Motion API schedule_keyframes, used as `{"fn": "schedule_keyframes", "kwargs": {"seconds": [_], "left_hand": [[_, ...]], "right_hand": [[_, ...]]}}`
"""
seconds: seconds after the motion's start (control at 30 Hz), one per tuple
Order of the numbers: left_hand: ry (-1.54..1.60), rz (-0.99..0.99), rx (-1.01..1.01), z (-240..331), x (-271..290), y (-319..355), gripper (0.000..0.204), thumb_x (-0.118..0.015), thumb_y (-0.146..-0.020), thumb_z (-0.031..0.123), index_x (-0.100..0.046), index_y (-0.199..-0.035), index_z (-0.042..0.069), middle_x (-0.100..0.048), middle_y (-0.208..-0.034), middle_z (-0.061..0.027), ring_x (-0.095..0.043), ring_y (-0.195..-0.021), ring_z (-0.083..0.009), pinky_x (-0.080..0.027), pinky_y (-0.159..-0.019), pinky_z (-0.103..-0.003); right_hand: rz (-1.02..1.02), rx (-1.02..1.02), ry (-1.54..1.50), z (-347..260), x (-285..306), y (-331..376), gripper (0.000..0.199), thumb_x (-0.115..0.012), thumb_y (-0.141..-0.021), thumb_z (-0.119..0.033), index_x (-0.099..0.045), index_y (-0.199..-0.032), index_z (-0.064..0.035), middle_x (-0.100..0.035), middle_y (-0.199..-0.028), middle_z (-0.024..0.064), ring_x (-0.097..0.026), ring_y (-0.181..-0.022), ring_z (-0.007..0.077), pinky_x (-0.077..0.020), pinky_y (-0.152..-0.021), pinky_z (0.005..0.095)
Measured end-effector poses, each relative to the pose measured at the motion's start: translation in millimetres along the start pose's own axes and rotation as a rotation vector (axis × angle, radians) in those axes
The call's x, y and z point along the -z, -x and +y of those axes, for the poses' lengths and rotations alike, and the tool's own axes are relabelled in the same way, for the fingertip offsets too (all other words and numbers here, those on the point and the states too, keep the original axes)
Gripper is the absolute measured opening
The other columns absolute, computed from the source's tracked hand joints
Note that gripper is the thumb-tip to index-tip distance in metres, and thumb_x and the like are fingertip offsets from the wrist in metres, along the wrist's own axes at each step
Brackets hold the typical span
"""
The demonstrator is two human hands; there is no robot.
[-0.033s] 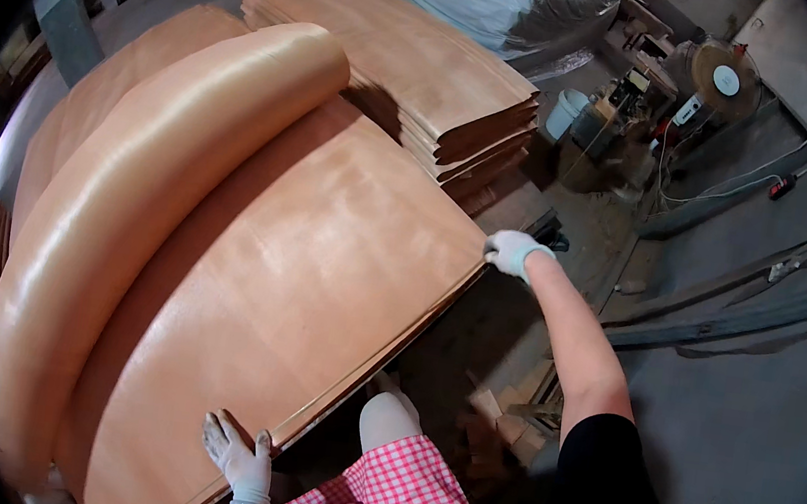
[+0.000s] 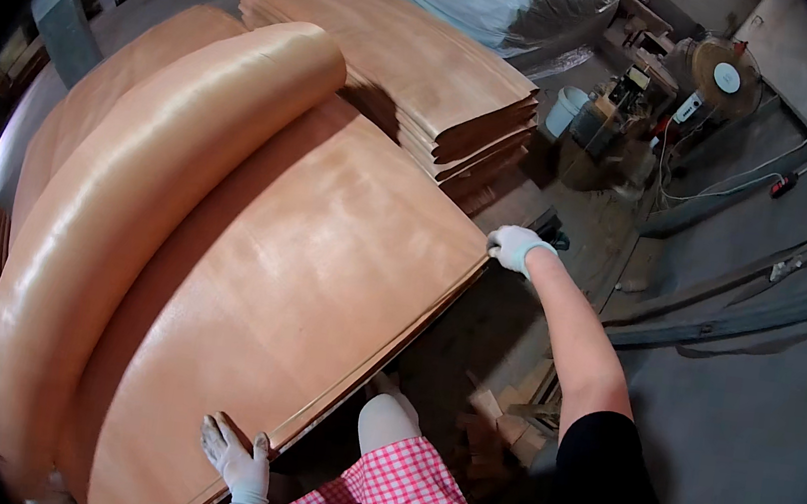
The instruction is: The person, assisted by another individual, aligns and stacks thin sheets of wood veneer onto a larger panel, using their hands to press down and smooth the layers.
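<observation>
A broad tan wood veneer sheet (image 2: 291, 268) lies on top of a stack in front of me. My left hand (image 2: 239, 462), in a whitish glove with darkened fingertips, rests on it by the near edge, fingers spread and thumb apart. At the sheet's far right corner, my gloved right hand (image 2: 517, 250) is closed with its fingers bent over the edge; how much it grips is partly hidden. Across the sheet's left side, a large veneer sheet curls over into a thick, shiny roll (image 2: 158, 161).
Behind stands another veneer stack (image 2: 399, 40) with wavy edges. A white bucket (image 2: 566, 111) and machinery (image 2: 623, 103) with a round disc (image 2: 722, 78) are at the back right. Wood offcuts (image 2: 528, 429) lie on the floor beside my legs. Plastic sheeting (image 2: 474, 4) drapes something farther back.
</observation>
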State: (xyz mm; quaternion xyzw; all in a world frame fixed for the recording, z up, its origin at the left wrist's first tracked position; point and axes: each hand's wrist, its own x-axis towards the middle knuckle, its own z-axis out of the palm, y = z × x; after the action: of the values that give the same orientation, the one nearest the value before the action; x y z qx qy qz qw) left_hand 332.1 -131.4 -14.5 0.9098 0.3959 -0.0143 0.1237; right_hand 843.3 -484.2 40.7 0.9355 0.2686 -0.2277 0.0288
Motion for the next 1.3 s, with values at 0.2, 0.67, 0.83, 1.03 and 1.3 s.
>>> {"fn": "schedule_keyframes", "kwargs": {"seconds": [0.2, 0.67, 0.83, 1.03, 1.3], "left_hand": [[-0.027, 0.013, -0.026, -5, -3, 0, 0.093, -0.069, -0.086, 0.039, -0.023, -0.156, -0.001, -0.019, -0.162, -0.0271, -0.017, -0.150, -0.0406, -0.010, -0.123, -0.051], [0.126, -0.040, 0.119, 8, -4, 1, 0.086, -0.068, -0.087, 0.047, -0.036, -0.150, -0.001, -0.036, -0.155, -0.0247, -0.032, -0.145, -0.0398, -0.021, -0.120, -0.053], [0.062, -0.222, -0.026, -23, -49, 3, 0.059, -0.049, -0.098, 0.042, -0.045, -0.146, 0.007, -0.047, -0.150, -0.0184, -0.044, -0.138, -0.0383, -0.035, -0.115, -0.050], [0.008, -0.244, -0.064, -18, -31, 33, 0.049, -0.053, -0.095, 0.035, -0.057, -0.134, 0.005, -0.058, -0.134, -0.0247, -0.057, -0.119, -0.0437, -0.043, -0.101, -0.057], [0.638, 0.195, -0.377, 47, 24, 88, 0.044, -0.080, -0.080, 0.021, -0.064, -0.116, 0.004, -0.067, -0.111, -0.0150, -0.064, -0.103, -0.0343, -0.052, -0.089, -0.043]], "right_hand": [[-0.022, -0.386, -0.363, 17, -49, -47, 0.031, -0.069, -0.088, -0.025, -0.071, -0.110, -0.0045, -0.071, -0.110, 0.0146, -0.067, -0.098, 0.0305, -0.0533, -0.087, 0.0419], [0.378, -0.818, -0.754, -4, -106, -83, 0.029, -0.065, -0.082, -0.019, -0.068, -0.100, 0.0038, -0.068, -0.092, 0.0159, -0.065, -0.078, 0.0301, -0.0510, -0.069, 0.0435], [0.148, -0.775, -1.216, 39, -123, -76, 0.025, -0.057, -0.091, -0.021, -0.069, -0.099, -0.0007, -0.067, -0.091, 0.0164, -0.062, -0.075, 0.0299, -0.0507, -0.067, 0.0421], [0.768, -0.721, -1.501, -17, -161, -5, 0.024, -0.063, -0.098, -0.024, -0.067, -0.110, -0.0032, -0.068, -0.094, 0.0052, -0.061, -0.073, 0.0162, -0.0510, -0.067, 0.0309], [0.376, 0.360, -1.126, -238, -114, 170, 0.010, -0.068, -0.092, -0.013, -0.067, -0.094, -0.0037, -0.068, -0.085, 0.0052, -0.060, -0.075, 0.0122, -0.0507, -0.070, 0.0312]]}}
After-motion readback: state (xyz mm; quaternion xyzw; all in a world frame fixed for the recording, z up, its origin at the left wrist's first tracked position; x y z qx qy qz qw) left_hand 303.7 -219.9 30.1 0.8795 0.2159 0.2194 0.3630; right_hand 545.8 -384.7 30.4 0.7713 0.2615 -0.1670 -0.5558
